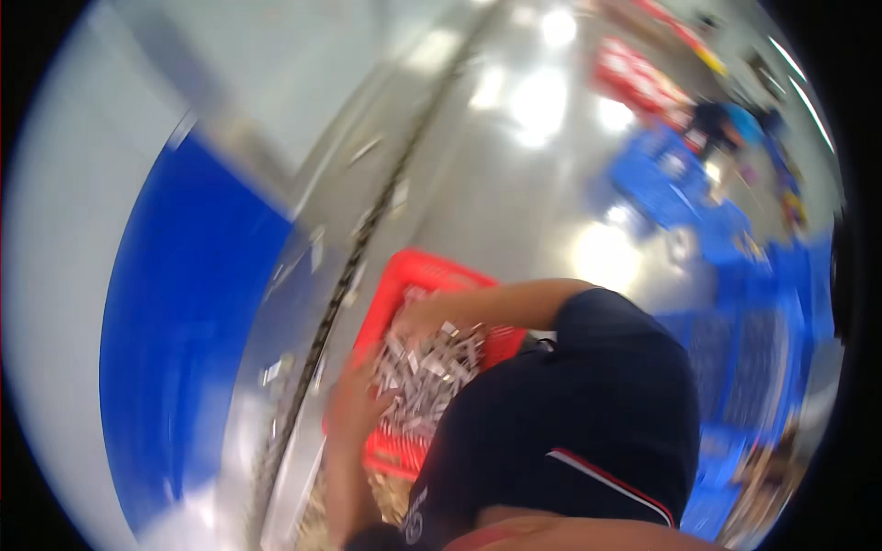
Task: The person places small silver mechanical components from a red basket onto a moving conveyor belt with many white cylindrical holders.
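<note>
Floor (514, 174): it was the biggest thing before me, grey and glossy, with ceiling lights glaring off it far ahead. Everything was smeared by motion, so fine detail was lost.
Blue panel (184, 321): a broad blue surface filled my left side, with a pale wall beyond it.
Rail (358, 248): a dark strip ran from near left to far centre, just left of my crate.
Blue crates (735, 312): a stack sat on my right, well apart from my work, with more blue and red ones farther off beside a person I could barely make out.
My torso (570, 413): my dark shirt covered the near right and hid the crate's near right corner.
Red crate (413, 367): it sat near centre, between the rail and my body, tilted in the picture, loaded almost to its rim.
Metal pieces (427, 372): small silvery parts were heaped inside the crate.
Left hand (354, 404): it lay on the crate's left rim, seemingly gripping it, though the blur kept me from telling for sure.
Right hand (423, 317): my arm reached across to the far rim, fingers apparently closed over it; again I could not tell with certainty.
Doing it well: I judged that a load this heavy and loose called for both hands on opposite rims and the crate kept level, so that nothing spilled.
</note>
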The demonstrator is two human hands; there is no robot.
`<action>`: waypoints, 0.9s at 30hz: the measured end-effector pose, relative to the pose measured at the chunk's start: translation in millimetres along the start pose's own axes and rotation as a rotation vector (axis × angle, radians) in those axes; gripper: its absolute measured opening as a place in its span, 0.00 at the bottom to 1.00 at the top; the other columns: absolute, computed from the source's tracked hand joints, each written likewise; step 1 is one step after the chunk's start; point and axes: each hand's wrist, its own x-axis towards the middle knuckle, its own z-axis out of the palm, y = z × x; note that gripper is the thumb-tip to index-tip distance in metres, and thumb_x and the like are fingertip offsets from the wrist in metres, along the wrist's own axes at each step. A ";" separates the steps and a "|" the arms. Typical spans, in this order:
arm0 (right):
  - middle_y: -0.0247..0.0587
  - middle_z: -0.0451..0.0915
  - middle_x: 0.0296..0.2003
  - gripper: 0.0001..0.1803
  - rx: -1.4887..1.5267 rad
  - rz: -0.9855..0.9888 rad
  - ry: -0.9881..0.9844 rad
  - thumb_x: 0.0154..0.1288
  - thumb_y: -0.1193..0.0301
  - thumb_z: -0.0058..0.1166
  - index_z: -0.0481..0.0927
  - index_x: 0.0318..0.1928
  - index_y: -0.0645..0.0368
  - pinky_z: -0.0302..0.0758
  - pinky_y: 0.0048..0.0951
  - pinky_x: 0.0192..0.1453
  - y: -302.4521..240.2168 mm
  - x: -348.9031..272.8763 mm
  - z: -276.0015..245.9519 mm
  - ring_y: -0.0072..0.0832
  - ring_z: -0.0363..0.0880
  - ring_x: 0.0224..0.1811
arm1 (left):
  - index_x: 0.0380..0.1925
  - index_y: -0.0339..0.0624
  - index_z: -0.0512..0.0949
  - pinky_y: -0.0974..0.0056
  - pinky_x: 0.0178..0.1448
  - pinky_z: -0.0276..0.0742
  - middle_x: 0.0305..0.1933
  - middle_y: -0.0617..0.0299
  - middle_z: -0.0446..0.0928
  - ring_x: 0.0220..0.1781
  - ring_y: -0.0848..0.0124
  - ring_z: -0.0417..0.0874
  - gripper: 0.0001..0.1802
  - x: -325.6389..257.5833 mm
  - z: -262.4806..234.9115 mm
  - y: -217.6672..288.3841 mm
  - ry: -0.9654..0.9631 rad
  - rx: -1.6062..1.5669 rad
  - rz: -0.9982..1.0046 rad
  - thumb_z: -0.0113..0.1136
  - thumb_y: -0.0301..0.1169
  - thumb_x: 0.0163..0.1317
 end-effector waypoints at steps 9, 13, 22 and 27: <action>0.43 0.78 0.40 0.22 -0.308 -0.538 0.487 0.52 0.57 0.60 0.75 0.45 0.54 0.74 0.38 0.42 -124.9 120.6 -107.1 0.40 0.77 0.41 | 0.51 0.47 0.72 0.53 0.51 0.74 0.49 0.51 0.75 0.48 0.53 0.78 0.30 -12.3 -19.9 -67.7 0.765 0.701 -0.277 0.68 0.40 0.46; 0.44 0.80 0.33 0.22 -0.544 -0.308 0.029 0.52 0.55 0.58 0.76 0.45 0.51 0.75 0.42 0.41 -109.8 167.7 -80.1 0.43 0.79 0.38 | 0.42 0.47 0.74 0.56 0.37 0.78 0.38 0.58 0.77 0.35 0.57 0.82 0.14 13.8 3.0 -113.6 0.321 0.637 -0.542 0.55 0.39 0.59; 0.44 0.76 0.21 0.14 -0.060 -0.402 0.045 0.53 0.59 0.55 0.73 0.37 0.51 0.69 0.45 0.28 -151.1 127.1 -165.8 0.47 0.76 0.25 | 0.38 0.40 0.79 0.55 0.38 0.76 0.35 0.52 0.78 0.36 0.53 0.80 0.09 -20.8 -39.0 -13.2 0.588 0.189 -0.260 0.59 0.27 0.55; 0.51 0.68 0.55 0.36 -0.248 -0.293 -0.433 0.50 0.69 0.62 0.65 0.62 0.44 0.66 0.46 0.60 -81.6 9.8 -69.1 0.48 0.66 0.59 | 0.50 0.42 0.74 0.53 0.60 0.66 0.56 0.47 0.71 0.56 0.55 0.73 0.26 -52.1 79.7 -17.2 0.002 0.202 -0.213 0.67 0.35 0.49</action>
